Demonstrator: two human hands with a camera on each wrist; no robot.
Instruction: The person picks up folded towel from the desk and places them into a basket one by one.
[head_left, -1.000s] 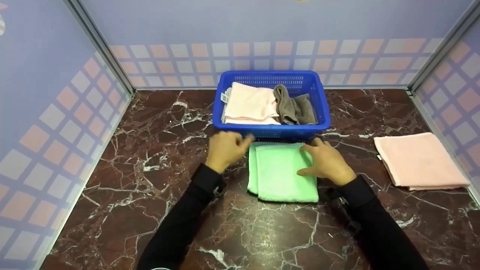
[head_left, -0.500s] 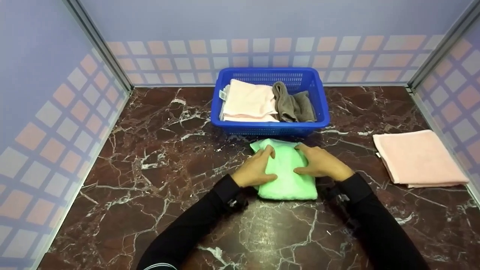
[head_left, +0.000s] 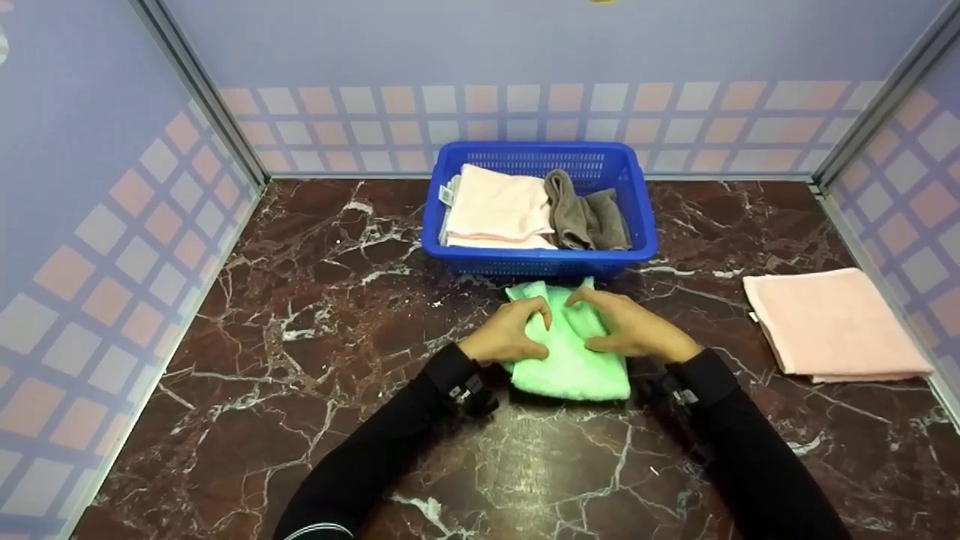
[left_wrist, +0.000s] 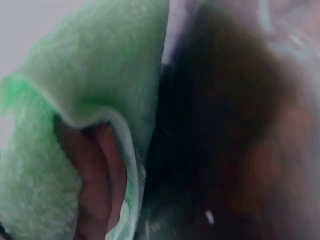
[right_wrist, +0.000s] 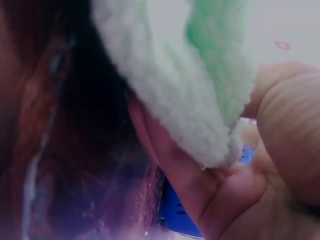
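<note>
A folded green towel (head_left: 566, 367) is bunched between both hands in front of the basket. My left hand (head_left: 511, 332) grips its left side; in the left wrist view, fingers (left_wrist: 95, 185) are tucked inside a fold of the green towel (left_wrist: 110, 65). From the right, my right hand (head_left: 634, 328) grips the other side. The right wrist view has the towel's edge (right_wrist: 175, 95) lying between the thumb (right_wrist: 295, 125) and the fingers below it. The towel's middle is creased and its back corners stick up.
A blue plastic basket (head_left: 540, 259) stands just behind the towel, holding folded pale pink towels (head_left: 499, 202) and grey towels (head_left: 592, 217). A folded pink towel (head_left: 836, 322) lies on the marbled tabletop (head_left: 300, 420) at the right. Patterned panels (head_left: 525, 60) enclose the back and sides.
My left hand came in from beside the basket and took hold of the green towel's left side. The towel, flat before, is now squeezed and creased. My right hand shifted slightly inward.
</note>
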